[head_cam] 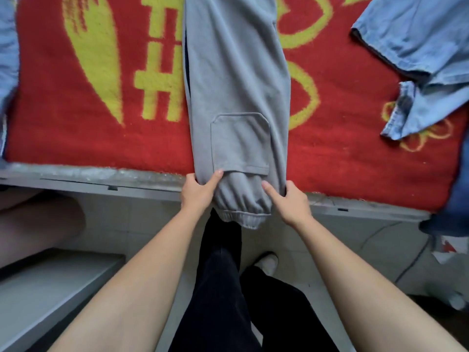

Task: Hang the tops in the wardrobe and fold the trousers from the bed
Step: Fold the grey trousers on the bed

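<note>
Clutching grey trousers (236,72) on red blanket (76,143) are left hand (198,194) and right hand (291,200).

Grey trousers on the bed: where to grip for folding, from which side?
Grip the grey trousers at both side edges just above the gathered elastic end, coming from the near bed edge. They lie lengthwise, that end overhanging, so the edges are free there. The left hand and right hand pinch them there.

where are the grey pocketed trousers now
Head view, centre: grey pocketed trousers lie on the red patterned blanket, elastic end overhanging the bed edge, gripped by left hand and right hand.
</note>
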`<move>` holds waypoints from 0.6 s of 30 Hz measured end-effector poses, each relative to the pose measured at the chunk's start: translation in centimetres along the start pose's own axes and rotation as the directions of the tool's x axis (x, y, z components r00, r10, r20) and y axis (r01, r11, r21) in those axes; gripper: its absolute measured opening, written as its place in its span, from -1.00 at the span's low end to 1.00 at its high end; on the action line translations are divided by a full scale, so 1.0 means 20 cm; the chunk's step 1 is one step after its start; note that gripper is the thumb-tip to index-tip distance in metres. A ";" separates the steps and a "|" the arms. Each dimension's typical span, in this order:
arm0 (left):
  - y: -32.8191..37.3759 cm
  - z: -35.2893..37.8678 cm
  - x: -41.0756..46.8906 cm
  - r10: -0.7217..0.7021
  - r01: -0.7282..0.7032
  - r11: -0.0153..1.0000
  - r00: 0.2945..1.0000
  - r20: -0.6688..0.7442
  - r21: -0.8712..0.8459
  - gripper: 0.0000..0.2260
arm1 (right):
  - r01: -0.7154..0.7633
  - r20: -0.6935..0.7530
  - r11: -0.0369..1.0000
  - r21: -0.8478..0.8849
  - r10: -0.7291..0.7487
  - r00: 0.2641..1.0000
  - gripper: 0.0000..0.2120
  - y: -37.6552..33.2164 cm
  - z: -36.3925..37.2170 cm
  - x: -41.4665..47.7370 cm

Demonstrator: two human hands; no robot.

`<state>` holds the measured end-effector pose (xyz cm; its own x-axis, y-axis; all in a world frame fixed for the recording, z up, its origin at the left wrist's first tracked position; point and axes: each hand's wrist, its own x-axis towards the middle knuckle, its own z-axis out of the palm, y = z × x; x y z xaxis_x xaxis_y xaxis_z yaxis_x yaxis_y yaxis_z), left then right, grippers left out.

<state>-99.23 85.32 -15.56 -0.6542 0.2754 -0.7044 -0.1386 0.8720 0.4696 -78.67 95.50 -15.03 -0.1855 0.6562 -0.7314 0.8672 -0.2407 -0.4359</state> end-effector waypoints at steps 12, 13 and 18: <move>-0.18 -0.16 -0.56 -0.180 0.344 0.857 0.897 0.404 -0.383 -0.73 | -0.242 0.222 0.829 0.504 0.146 0.964 -0.70 0.16 -0.20 -0.44; -0.16 -0.18 -0.59 -0.193 0.368 0.853 0.881 0.432 -0.369 -0.82 | -0.282 0.264 0.779 0.560 0.155 0.952 -0.71 0.15 -0.21 -0.47; -0.08 -0.24 -0.65 -0.211 0.342 0.874 0.907 0.364 -0.346 -0.86 | -0.263 0.278 0.744 0.615 0.108 0.955 -0.85 0.05 -0.27 -0.51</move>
<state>-93.98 78.45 -4.56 -0.2938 0.2133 -0.9318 -0.6021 0.7159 0.3537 -73.46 92.39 -5.14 -0.2117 0.4016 -0.8910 0.4098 -0.7912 -0.4540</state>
